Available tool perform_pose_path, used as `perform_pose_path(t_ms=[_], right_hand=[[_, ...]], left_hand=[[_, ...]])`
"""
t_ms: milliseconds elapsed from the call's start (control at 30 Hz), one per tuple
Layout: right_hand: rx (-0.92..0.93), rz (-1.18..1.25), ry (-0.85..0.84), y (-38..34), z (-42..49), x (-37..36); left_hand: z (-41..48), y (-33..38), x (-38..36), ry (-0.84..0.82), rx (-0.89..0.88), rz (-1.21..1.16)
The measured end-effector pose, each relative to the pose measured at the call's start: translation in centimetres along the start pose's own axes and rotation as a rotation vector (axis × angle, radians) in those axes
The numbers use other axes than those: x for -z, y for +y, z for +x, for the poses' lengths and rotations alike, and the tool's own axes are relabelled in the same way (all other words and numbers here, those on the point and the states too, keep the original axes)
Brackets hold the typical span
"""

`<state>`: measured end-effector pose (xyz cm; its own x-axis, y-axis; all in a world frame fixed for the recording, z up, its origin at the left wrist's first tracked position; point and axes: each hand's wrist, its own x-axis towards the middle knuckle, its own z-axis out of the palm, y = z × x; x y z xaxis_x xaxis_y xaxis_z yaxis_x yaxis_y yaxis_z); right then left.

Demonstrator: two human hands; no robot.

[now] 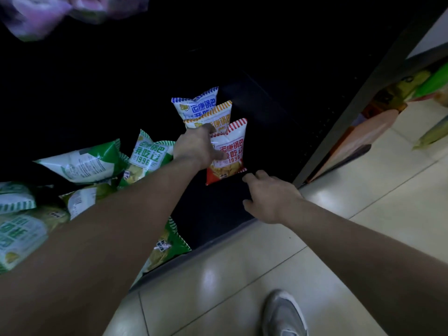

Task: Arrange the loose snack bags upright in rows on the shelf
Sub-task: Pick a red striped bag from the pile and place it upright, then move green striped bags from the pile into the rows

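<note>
A red-and-white snack bag (pixel 229 154) stands upright on the dark bottom shelf (pixel 218 209). Behind it in a row stand an orange-striped bag (pixel 214 116) and a blue-striped bag (pixel 194 104). My left hand (pixel 197 147) grips the top left edge of the red bag, thumb across its front. My right hand (pixel 269 195) hovers over the shelf just right of and below that bag, fingers apart, holding nothing. Several green-striped bags (pixel 148 156) lie loose and tilted in a heap at the left; one green bag (pixel 167 246) pokes out under my left forearm at the shelf's front edge.
The shelf interior is very dark. A grey upright post (pixel 351 122) bounds the shelf on the right, with coloured packages (pixel 378 112) beyond it. Pale floor tiles (pixel 242 275) lie in front, with my grey shoe (pixel 283 314). Blurred purple bags (pixel 41 13) hang at top left.
</note>
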<state>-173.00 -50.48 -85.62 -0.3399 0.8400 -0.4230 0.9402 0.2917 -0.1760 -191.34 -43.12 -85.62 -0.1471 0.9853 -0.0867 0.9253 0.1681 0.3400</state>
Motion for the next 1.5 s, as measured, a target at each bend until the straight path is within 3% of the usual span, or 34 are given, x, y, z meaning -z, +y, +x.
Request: perform_pose_path(t_ms=[400, 633, 900, 1233, 1400, 1500], right_hand=[[-0.055, 0.047, -0.044, -1.2, 0.6, -1.6], [0.014, 0.01, 0.022, -4.8, -1.9, 3.6], [0.158, -0.093, 0.121, -12.4, -6.8, 8.3], [0.207, -0.094, -0.114, -18.0, -5.7, -2.4], [0.318, -0.054, -0.159, -20.5, -1.5, -6.0], [0.403, -0.165, -0.176, -21.4, 1.1, -7.1]], left_hand=[[-0.8, 0.3, -1.1, 0.056, -0.102, 0.217], [-6.6, -4.5, 6.0, 0.005, -0.097, 0.217], [-18.9, -13.2, 14.2, -0.211, 0.018, 0.292], [-25.3, -21.8, 13.2, -0.491, 0.038, 0.383], [-24.5, -26.0, 11.6, -0.54, 0.067, 0.297], [-23.9, -27.5, 11.1, -0.538, 0.081, 0.229]])
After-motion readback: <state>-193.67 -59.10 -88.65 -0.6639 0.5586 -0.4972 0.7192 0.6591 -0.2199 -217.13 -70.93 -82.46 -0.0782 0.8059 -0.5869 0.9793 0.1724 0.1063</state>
